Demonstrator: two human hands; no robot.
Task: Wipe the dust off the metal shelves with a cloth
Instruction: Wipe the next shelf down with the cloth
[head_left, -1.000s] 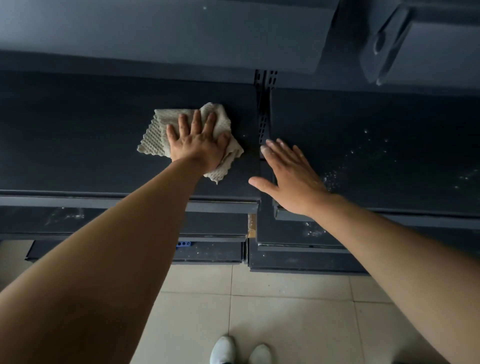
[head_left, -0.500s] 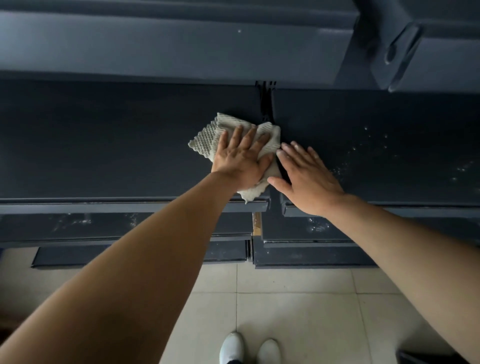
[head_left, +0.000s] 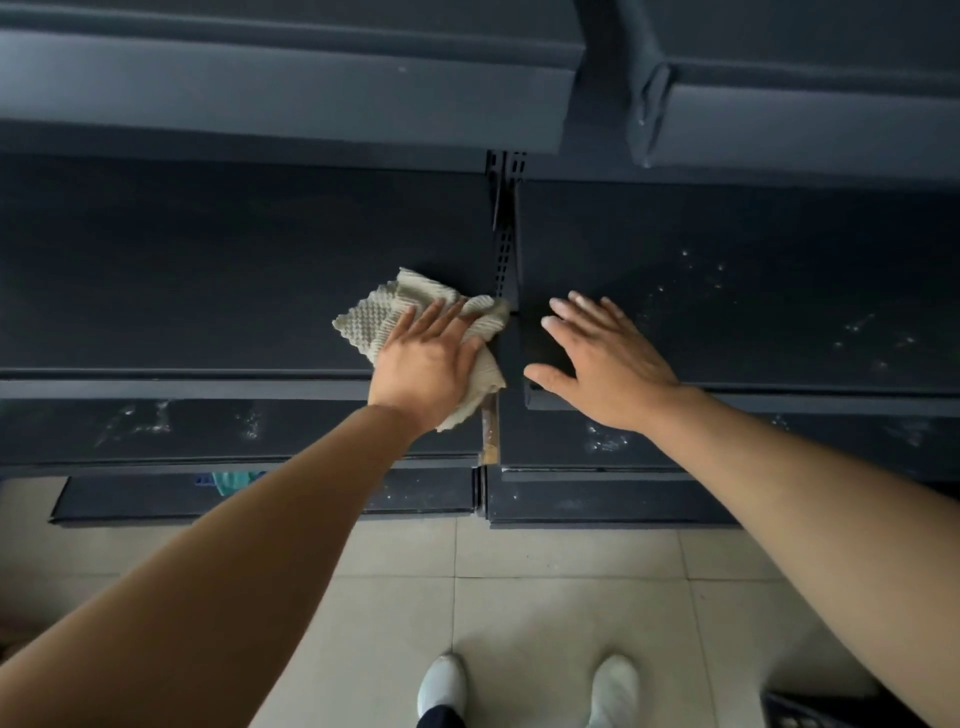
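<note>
Head view: cloth (head_left: 387, 319) is pressed flat on the left metal shelf (head_left: 208, 291) by the left hand (head_left: 423, 364), at the shelf's right front corner, beside the slotted upright (head_left: 503, 249). Left grip is released: fingers spread on the cloth, nothing clenched; one cloth corner hangs over the front edge. Right hand (head_left: 608, 364) is laid palm-down, fingers splayed, nothing grasped, on the front left corner of the right metal shelf (head_left: 753, 260). White dust specks (head_left: 857, 327) are seen on that shelf (more on the lower tiers). White shoes (head_left: 441, 686) are seen on the tiled floor (head_left: 545, 582).
</note>
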